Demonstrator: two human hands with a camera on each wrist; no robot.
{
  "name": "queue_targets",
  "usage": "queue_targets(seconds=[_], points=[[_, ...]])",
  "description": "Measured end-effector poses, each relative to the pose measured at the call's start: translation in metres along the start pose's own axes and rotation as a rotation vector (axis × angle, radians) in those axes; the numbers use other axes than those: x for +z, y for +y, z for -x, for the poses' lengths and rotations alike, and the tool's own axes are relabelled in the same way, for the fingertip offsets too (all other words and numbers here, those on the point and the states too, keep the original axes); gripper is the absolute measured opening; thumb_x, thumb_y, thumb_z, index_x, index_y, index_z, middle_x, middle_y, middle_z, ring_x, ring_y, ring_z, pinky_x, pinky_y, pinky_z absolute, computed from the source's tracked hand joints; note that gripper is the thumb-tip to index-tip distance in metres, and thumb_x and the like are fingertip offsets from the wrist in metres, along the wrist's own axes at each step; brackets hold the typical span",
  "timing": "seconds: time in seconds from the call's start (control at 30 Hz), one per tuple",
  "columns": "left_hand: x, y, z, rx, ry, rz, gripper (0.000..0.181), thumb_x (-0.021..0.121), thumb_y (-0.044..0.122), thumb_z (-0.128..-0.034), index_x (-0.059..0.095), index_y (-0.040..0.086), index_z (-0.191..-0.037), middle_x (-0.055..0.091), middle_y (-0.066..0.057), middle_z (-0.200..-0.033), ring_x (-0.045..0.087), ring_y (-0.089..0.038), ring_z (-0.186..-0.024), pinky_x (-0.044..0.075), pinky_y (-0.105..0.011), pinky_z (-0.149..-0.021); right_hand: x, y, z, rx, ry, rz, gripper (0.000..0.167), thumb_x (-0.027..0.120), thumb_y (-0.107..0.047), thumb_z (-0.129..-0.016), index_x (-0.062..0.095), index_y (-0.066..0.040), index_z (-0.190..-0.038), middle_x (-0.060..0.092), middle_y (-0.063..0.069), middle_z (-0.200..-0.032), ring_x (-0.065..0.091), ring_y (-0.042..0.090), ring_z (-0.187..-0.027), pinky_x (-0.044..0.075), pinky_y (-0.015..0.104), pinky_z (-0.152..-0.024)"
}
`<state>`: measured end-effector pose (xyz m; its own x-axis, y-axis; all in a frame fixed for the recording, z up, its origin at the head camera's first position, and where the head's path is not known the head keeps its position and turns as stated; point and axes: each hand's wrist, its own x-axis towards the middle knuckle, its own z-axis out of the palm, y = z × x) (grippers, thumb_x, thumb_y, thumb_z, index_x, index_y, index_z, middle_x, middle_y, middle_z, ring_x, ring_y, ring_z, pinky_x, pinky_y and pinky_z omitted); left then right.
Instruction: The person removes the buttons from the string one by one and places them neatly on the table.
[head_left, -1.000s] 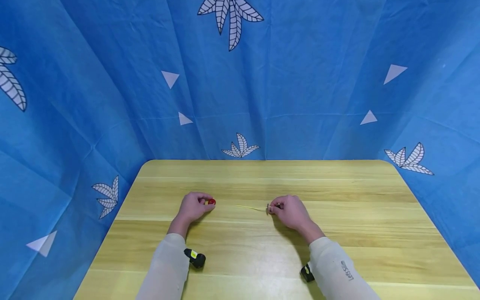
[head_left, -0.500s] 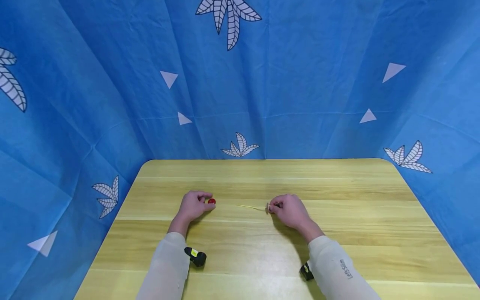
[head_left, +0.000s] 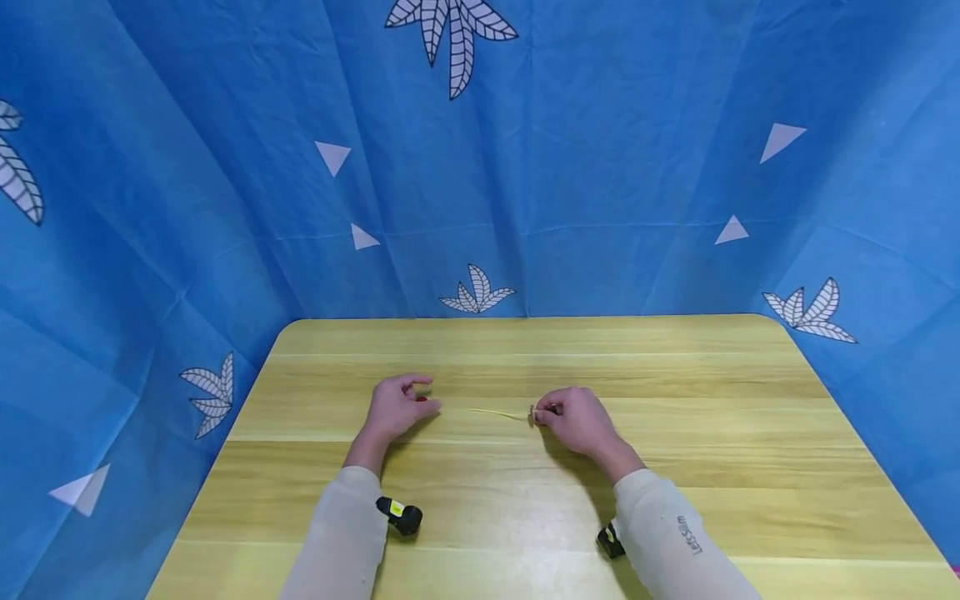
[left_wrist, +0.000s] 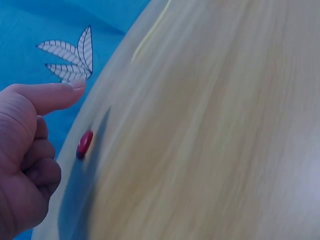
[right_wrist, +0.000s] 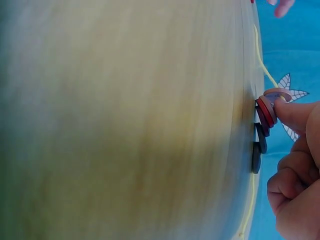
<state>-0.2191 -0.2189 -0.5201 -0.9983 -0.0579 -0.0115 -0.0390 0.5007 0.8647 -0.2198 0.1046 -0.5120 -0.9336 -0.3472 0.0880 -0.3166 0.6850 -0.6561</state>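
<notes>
So the red bead [left_wrist: 85, 145] is sitting on the wooden table [head_left: 480, 483], and from the head view it's right in the gap between the thumb and forefinger of the left hand [head_left: 393, 408]. Those two are spread apart, and going by the left wrist view nothing's touching the bead; the other fingers are curled in. Can't tell if the bead is flat or on edge. Left hand is way nearer to it than the right.

Next out is the yellow string [head_left: 498, 413]. It runs roughly left to right, free end aimed at the left hand but stopping short, with the bead a bit further left and about in line. Everything hinges on that gap, imo.

At the other end, the right hand [head_left: 581, 421] has thumb and finger clamped on a brown disc [right_wrist: 277, 93] where the string comes out. A red disc [right_wrist: 265, 111] and some dark discs [right_wrist: 256, 157] sit in a row just beside it, with more string past them. Hands are well apart. Behind the table's far edge there's just a leafy blue curtain [head_left: 637, 125].
</notes>
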Motion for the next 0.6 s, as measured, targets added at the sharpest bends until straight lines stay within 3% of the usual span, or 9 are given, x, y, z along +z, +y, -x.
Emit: queue_targets(seconds=[0.33, 0.6], points=[[0.022, 0.02, 0.0, 0.085, -0.037, 0.06, 0.042, 0.087, 0.013, -0.0781, 0.073, 0.005, -0.117, 0.033, 0.003, -0.057, 0.028, -0.015, -0.051, 0.039, -0.034, -0.063, 0.0, -0.002, -0.001, -0.001, 0.003, 0.012, 0.007, 0.077, -0.017, -0.09, 0.078, -0.023, -0.085, 0.065, -0.014, -0.072, 0.046, 0.012, -0.056, 0.043, 0.033, -0.061], [0.044, 0.027, 0.004, 0.084, -0.074, 0.083, 0.04, 0.087, 0.012, -0.0779, 0.073, 0.005, -0.115, 0.036, 0.002, -0.058, 0.03, -0.015, -0.051, 0.034, -0.031, -0.055, 0.001, -0.004, 0.001, -0.004, 0.003, 0.0, 0.007, 0.078, -0.016, -0.089, 0.078, -0.022, -0.084, 0.068, -0.013, -0.079, 0.054, 0.01, -0.064, 0.048, 0.034, -0.068]])
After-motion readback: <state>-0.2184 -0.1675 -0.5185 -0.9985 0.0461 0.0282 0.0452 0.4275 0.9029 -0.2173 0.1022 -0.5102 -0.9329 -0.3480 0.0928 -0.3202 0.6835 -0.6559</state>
